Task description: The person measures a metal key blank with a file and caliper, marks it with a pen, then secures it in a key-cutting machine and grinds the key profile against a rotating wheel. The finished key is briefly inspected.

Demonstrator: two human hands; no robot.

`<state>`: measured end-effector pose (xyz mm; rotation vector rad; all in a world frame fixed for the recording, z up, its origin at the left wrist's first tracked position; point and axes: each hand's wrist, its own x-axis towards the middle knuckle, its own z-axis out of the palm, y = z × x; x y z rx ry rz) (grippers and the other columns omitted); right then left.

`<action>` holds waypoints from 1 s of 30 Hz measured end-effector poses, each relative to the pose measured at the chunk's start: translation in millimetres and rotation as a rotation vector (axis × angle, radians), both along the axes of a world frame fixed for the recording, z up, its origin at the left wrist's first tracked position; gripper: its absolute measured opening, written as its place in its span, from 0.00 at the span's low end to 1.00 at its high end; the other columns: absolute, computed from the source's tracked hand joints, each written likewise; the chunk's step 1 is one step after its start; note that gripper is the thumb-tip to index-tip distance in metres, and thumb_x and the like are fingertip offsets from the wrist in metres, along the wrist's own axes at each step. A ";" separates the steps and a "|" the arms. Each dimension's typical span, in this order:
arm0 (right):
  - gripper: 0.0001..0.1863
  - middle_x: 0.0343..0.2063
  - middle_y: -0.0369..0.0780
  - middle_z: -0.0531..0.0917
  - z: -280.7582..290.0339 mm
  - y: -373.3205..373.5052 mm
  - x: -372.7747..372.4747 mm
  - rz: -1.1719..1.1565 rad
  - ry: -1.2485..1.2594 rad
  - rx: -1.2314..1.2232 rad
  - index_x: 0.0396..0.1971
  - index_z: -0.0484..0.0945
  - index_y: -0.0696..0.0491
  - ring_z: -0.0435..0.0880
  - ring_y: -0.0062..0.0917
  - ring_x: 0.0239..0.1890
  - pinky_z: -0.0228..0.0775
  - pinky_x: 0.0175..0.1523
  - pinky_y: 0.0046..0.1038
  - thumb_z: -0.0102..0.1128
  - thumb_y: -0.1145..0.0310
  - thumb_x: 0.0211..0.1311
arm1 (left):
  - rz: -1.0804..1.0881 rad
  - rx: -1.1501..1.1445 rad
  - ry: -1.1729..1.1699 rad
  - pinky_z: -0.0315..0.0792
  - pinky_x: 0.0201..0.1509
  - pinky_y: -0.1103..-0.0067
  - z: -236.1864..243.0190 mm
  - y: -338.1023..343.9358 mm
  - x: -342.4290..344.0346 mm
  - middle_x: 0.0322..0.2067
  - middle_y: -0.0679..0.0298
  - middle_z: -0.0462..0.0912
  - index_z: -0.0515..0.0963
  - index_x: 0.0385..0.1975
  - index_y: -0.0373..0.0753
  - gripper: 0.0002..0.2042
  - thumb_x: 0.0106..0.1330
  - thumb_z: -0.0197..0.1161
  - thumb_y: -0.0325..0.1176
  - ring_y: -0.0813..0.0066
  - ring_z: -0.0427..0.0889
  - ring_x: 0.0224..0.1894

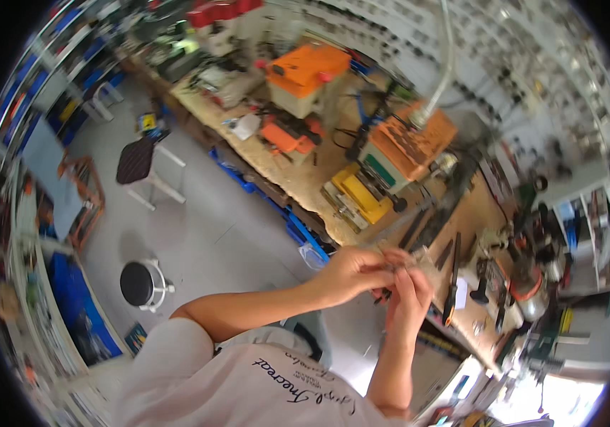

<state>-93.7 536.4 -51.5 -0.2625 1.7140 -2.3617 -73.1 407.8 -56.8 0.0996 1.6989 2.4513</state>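
Note:
My left hand (353,274) and my right hand (412,290) meet in front of me, near the edge of the wooden workbench (305,186). The fingertips of both are pinched together around something small that I cannot make out. A dark bit with a touch of red shows just below the fingers, too blurred to name. Beyond the hands, a yellow machine part with a metal clamp (351,206) sits on the bench. A screwdriver-like tool with an orange handle (449,306) lies to the right of my right hand.
Orange-topped machines (308,67) (419,135) and a smaller orange machine (287,134) stand along the bench. Rows of small items hang on the wall (390,35). A round black stool (140,283) and a square-seated stool (136,161) stand on the floor at left.

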 end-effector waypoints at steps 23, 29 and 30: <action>0.05 0.28 0.37 0.76 5.7 -87.2 -15.9 -0.783 0.119 0.225 0.28 0.75 0.63 0.72 0.15 0.26 0.64 0.30 0.16 0.54 0.77 0.52 | -0.594 0.051 -0.124 0.72 0.30 0.85 17.5 -73.3 -98.7 0.27 0.61 0.77 0.75 0.32 0.29 0.09 0.59 0.55 0.29 0.80 0.76 0.26; 0.15 0.40 0.46 0.76 -11.5 52.2 -2.4 -0.865 0.134 0.101 0.39 0.73 0.63 0.76 0.21 0.35 0.69 0.38 0.20 0.52 0.67 0.57 | -0.790 0.121 -0.314 0.71 0.27 0.87 10.6 73.5 -107.7 0.28 0.61 0.78 0.75 0.33 0.30 0.12 0.58 0.57 0.34 0.81 0.76 0.25; 0.17 0.41 0.47 0.76 -11.5 80.0 1.0 -0.851 0.111 0.045 0.40 0.72 0.63 0.76 0.23 0.37 0.68 0.40 0.22 0.52 0.66 0.57 | -0.773 0.105 -0.312 0.71 0.27 0.87 8.8 100.6 -108.0 0.28 0.60 0.78 0.75 0.32 0.30 0.12 0.58 0.57 0.35 0.81 0.76 0.25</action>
